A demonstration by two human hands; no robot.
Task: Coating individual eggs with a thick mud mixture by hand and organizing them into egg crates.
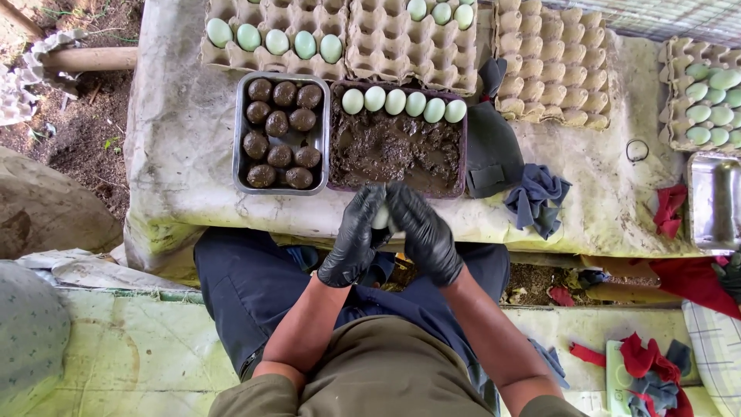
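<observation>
— Where was the egg (382,218)?

— Pressed between both gloved palms, just in front of the tray of mud (394,150), at the table's (177,154) near edge. Only a pale sliver showed, so I couldn't tell its long axis.

— And the hands?

— The left hand (353,239) and the right hand (423,232) were cupped together around it, fingertips meeting on top. Neither was nearer; the egg sat between them. The tray of coated eggs (281,133) lay forward and left.

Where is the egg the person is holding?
In the head view, the pale egg sits low in the middle, cupped between the gloved left hand and right hand, just below the mud tray.
</observation>
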